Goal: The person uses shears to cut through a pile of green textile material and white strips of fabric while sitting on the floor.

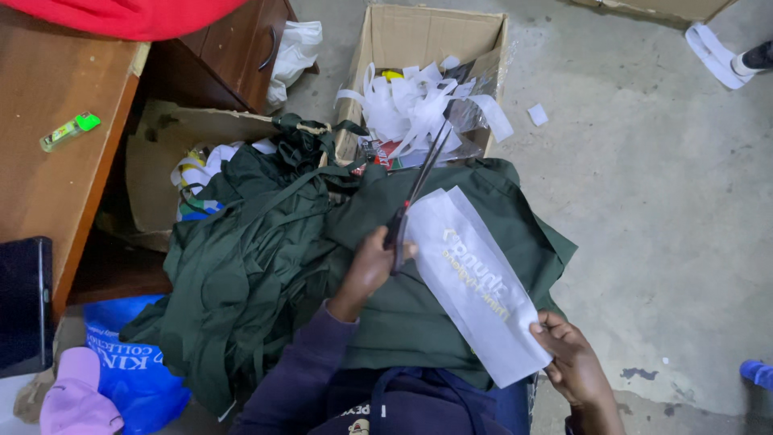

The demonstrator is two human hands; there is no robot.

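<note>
My left hand (369,266) grips a pair of dark scissors (415,192) whose blades are open and point up toward the box. My right hand (572,362) pinches the near end of a long white sheet (475,278) with printed lettering. The sheet lies over dark green fabric (266,258) piled on my lap. The scissor blades meet the sheet's upper left edge.
A cardboard box (386,40) holds several white paper strips (419,105). A wooden desk (56,161) with a green lighter (71,131) stands at left. A blue bag (133,366), a pink slipper (76,395) and a dark tablet (22,302) lie lower left. Bare concrete floor (660,201) spreads right.
</note>
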